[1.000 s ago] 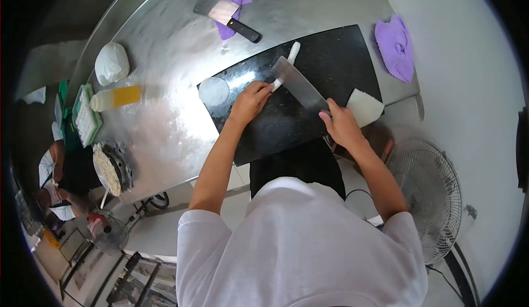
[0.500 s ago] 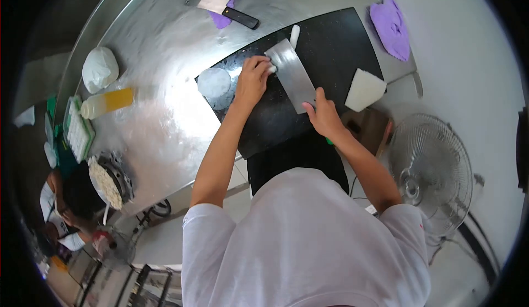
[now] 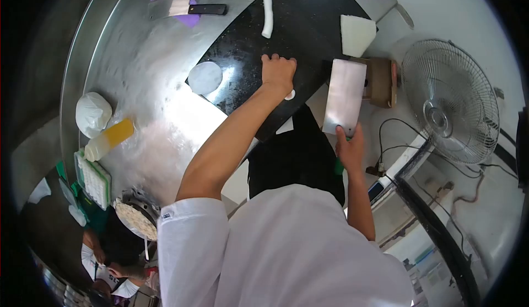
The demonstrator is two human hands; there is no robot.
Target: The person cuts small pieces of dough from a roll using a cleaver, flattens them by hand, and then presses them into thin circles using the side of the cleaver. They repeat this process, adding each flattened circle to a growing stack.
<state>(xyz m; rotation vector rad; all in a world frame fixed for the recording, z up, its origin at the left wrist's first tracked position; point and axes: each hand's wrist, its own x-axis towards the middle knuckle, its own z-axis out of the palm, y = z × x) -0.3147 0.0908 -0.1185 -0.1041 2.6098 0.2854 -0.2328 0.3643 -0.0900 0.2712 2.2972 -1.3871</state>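
Note:
My left hand point(image 3: 279, 71) is palm down on the black board point(image 3: 242, 48), its fingers curled under. A small piece of white dough point(image 3: 290, 94) shows at the heel of this hand, partly hidden by it. Beyond the fingertips lies a white dough roll point(image 3: 267, 16). My right hand point(image 3: 351, 143) grips the green handle of a broad cleaver point(image 3: 345, 95). Its blade points away from me, off the board's right side and apart from the dough. A pale round disc point(image 3: 205, 78) rests at the board's left edge.
A white pad point(image 3: 356, 34) lies at the board's right corner, near a cardboard box point(image 3: 380, 81) and a fan point(image 3: 449, 100). Another cleaver point(image 3: 206, 9) rests on a purple cloth. An oil bottle point(image 3: 109, 139) and white bag point(image 3: 93, 114) stand left. A person point(image 3: 113, 271) is lower left.
My right hand has drawn the cleaver back to the right, off the board. My left hand has moved right and presses down by the dough piece. The view has shifted.

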